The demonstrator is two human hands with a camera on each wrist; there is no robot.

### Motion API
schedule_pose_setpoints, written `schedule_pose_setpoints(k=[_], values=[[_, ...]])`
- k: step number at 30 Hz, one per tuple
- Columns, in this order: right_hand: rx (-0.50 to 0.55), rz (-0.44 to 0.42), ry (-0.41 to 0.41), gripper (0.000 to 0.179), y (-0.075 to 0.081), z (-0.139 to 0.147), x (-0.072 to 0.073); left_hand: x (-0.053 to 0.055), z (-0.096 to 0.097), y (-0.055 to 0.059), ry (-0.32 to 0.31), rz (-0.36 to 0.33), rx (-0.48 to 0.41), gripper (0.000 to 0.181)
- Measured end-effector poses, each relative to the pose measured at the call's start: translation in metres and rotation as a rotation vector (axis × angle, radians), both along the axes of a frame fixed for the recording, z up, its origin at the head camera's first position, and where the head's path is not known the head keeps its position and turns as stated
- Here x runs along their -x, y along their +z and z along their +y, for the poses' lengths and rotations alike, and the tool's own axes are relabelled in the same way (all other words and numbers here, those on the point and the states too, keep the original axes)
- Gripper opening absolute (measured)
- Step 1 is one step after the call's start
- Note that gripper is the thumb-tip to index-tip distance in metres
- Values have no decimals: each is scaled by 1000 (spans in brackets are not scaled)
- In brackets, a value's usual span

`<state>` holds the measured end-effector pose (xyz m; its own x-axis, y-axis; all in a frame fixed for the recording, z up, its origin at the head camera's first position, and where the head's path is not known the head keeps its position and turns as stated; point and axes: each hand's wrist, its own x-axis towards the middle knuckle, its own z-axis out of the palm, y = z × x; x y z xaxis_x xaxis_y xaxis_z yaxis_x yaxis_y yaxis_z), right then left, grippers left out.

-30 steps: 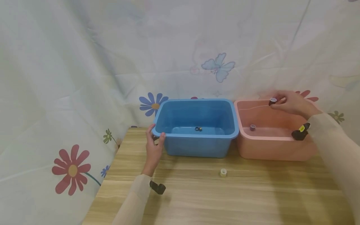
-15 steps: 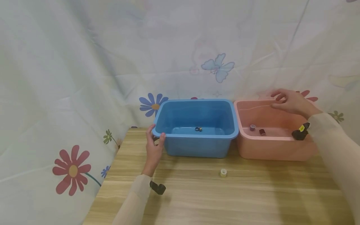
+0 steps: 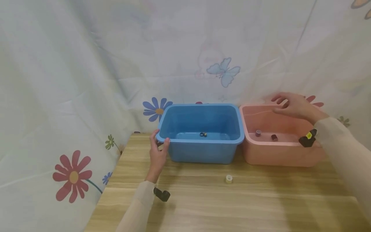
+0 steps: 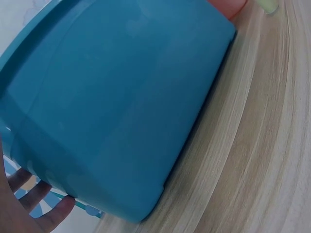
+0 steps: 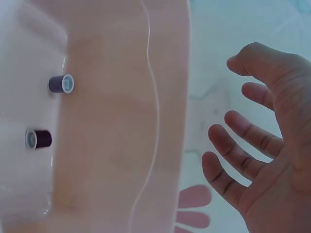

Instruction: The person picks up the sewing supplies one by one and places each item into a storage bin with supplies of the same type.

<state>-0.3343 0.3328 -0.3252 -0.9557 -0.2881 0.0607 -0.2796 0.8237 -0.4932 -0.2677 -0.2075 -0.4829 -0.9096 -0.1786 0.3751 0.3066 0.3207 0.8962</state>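
My left hand (image 3: pixel 158 158) holds the left front corner of the blue tub (image 3: pixel 203 151), thumb on the rim; in the left wrist view its fingers (image 4: pixel 57 213) touch the tub's outer wall. Above the pink tub (image 3: pixel 281 156) my right hand (image 3: pixel 295 104) hovers with loosely bent fingers and nothing in them. On the pink tub's floor are two thread spools, a grey-purple spool (image 5: pixel 61 84) and a dark maroon spool (image 5: pixel 39 139) lying on its side. A cream spool (image 3: pixel 229 179) stands on the table in front of the tubs.
Inside the blue tub lie a small dark ring (image 3: pixel 201 134) and a tiny gold-coloured piece (image 3: pixel 205 135). Both tubs sit side by side on the wooden table (image 3: pixel 185 206). Behind them hangs a flowered curtain (image 3: pixel 185 58).
My right hand has let go of the maroon spool, which dropped into the pink tub and shifted slightly right on its floor. The left hand stays at the blue tub's corner.
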Motion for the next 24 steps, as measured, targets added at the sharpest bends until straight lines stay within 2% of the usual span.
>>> schedule_pose_setpoints(k=[8,16,20,24], values=[[-39,50,10,56,14,-21,-25,0,-2,-1,-2,25,5,60],[0,126,96,54,18,-29,-54,-1,0,-2,3,36,8,60],[-60,153,68,55,16,-32,-66,1,-1,-4,3,44,10,60],[-150,251,56,49,10,-38,-75,1,-1,-4,8,45,9,59]])
